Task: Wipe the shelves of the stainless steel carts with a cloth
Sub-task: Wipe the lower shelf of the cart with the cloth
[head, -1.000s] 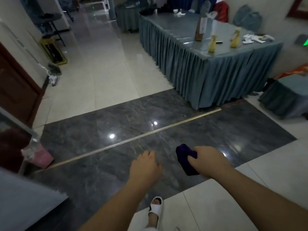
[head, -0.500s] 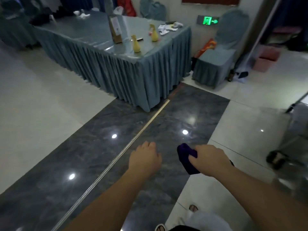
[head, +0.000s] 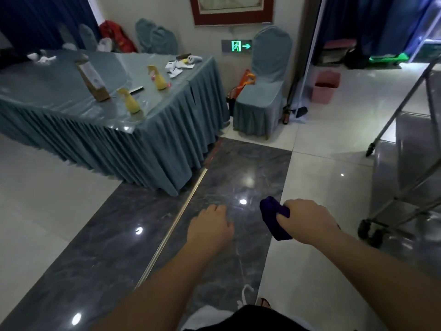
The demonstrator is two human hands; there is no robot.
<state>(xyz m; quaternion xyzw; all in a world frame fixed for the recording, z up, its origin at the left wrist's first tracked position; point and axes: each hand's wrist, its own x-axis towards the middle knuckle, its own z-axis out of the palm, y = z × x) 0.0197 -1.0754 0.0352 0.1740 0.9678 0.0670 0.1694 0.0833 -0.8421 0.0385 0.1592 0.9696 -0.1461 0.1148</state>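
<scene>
My right hand point(head: 307, 219) grips a bunched dark purple cloth point(head: 274, 217), held out in front of me over the floor. My left hand point(head: 210, 226) hangs beside it with loosely curled fingers and holds nothing. A stainless steel cart point(head: 410, 168) stands at the right edge, with slanted tubular legs, a black caster near the floor and shiny shelves partly cut off by the frame. Both hands are apart from the cart, to its left.
A long table with a blue-grey skirt point(head: 133, 144) fills the left, carrying yellow spray bottles point(head: 130, 101) and a box. A covered chair point(head: 265, 91) stands by the far wall, a pink bin point(head: 325, 86) beyond it. Glossy tiled floor lies between.
The view has swung to the right: the table slid left and the steel cart came into sight at the right. Both hands keep the same pose, the cloth still in the right.
</scene>
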